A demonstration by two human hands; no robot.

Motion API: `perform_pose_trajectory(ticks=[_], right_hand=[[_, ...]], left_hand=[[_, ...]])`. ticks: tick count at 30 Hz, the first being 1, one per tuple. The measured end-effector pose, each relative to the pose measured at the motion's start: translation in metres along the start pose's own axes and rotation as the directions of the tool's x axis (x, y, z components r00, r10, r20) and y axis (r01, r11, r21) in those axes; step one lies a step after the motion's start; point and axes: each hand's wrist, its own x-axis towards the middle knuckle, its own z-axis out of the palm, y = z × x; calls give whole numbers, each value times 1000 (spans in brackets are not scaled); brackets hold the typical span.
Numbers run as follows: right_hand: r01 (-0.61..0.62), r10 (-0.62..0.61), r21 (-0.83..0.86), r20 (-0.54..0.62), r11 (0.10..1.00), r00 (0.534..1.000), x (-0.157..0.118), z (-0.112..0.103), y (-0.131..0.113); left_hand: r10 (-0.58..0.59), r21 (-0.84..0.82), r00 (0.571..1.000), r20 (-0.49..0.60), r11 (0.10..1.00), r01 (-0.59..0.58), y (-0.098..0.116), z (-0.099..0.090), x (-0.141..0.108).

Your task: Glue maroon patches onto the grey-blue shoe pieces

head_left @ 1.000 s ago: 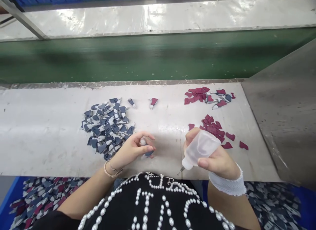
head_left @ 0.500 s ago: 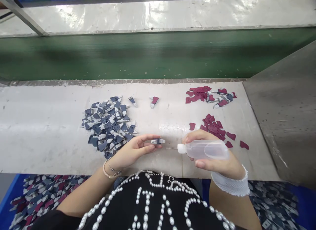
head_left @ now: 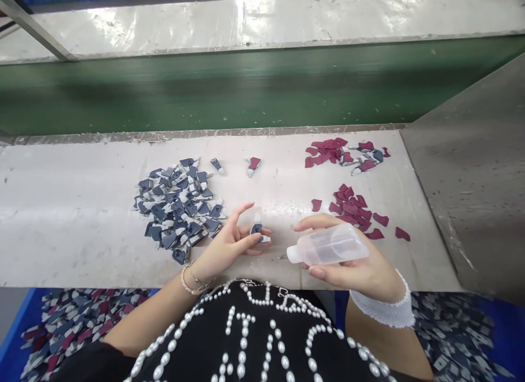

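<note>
Half-curled left hand (head_left: 227, 247) pinches a part (head_left: 257, 229), tip toward four o'clock; half-closed right hand (head_left: 365, 273) grips a bottle (head_left: 330, 246), lengthwise, nozzle toward nine.

Here's the left hand (head_left: 234, 242) pinching a small navy-and-grey part (head_left: 257, 230), while opposite, the right hand (head_left: 367, 270) grips a translucent bottle (head_left: 334, 245)! A navy-and-grey heap (head_left: 177, 204) sits beside the left hand, maroon pieces (head_left: 351, 207) just beyond the right.

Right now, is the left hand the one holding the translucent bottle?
No, the right hand grips the translucent bottle, while the left hand holds a small blue-and-grey part.
</note>
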Motion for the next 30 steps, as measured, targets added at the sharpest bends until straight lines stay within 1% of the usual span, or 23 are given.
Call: perform_pose_trajectory(ticks=[1,3,6,8,11,13,16,18,20,22,26,30], right_hand=[[7,-7,-6,-26,1000,1000,0,1,1],[-30,31,10,-62,999,998,-1,2,2],[-112,115,54,-64,992,991,-4,3,4],[-128,130,36,-74,991,989,-5,2,5],[-114,110,-32,-96,993,989,-5,2,5],[-84,80,-44,-97,995,992,-4,2,4],[-21,15,-60,-96,998,995,-2,3,1],[12,-21,-93,-97,996,995,-3,5,-1],[30,-42,-120,-98,992,994,-3,8,-1],[34,-49,-133,-108,990,993,-4,14,-1],[19,-50,-227,-130,974,990,-4,29,-6],[29,-75,-334,-123,942,990,0,39,-11]], left_hand=[[21,-4,1000,7,1000,-21,0,1,-1],[65,3,998,9,998,-65,0,4,-2],[106,75,994,17,991,-107,1,7,-4],[116,123,993,34,985,-119,2,7,-6],[128,152,991,38,979,-133,2,8,-8],[135,153,990,27,979,-138,3,10,-8],[139,185,990,-6,973,-136,4,14,-9],[149,247,988,-44,960,-134,6,18,-10],[187,326,978,-88,933,-149,6,20,-10],[244,426,963,-116,888,-174,6,22,-10],[329,608,935,-132,772,-186,5,23,-11],[403,694,907,-122,688,-212,7,23,-13]])
